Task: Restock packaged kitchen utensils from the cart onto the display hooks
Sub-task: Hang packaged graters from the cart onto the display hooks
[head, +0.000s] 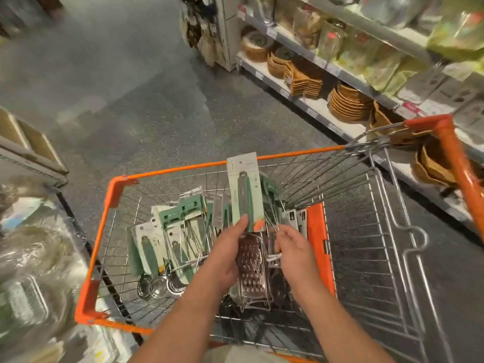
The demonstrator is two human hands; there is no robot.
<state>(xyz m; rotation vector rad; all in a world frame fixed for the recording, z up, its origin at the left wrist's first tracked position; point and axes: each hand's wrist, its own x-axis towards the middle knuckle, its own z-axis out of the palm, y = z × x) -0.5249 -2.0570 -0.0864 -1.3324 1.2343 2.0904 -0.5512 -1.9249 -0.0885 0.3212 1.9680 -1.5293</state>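
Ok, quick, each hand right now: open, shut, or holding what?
Left hand: grips the packaged grater over the cart.
Right hand: fingers curled beside the grater; what it pinches cannot be told.

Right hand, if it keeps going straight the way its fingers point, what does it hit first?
Most likely the metal grater that the left hand holds: the right hand has its fingers aimed left at the grater's near edge, almost touching. Depth is unclear, so it may pass just over it.

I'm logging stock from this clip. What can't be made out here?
- Print on the pale green card of the green-handled steel grater: too small, head view.
- What the right hand pinches: hidden by its fingers.
- Packages left of the orange wire cart: motion-blurred.
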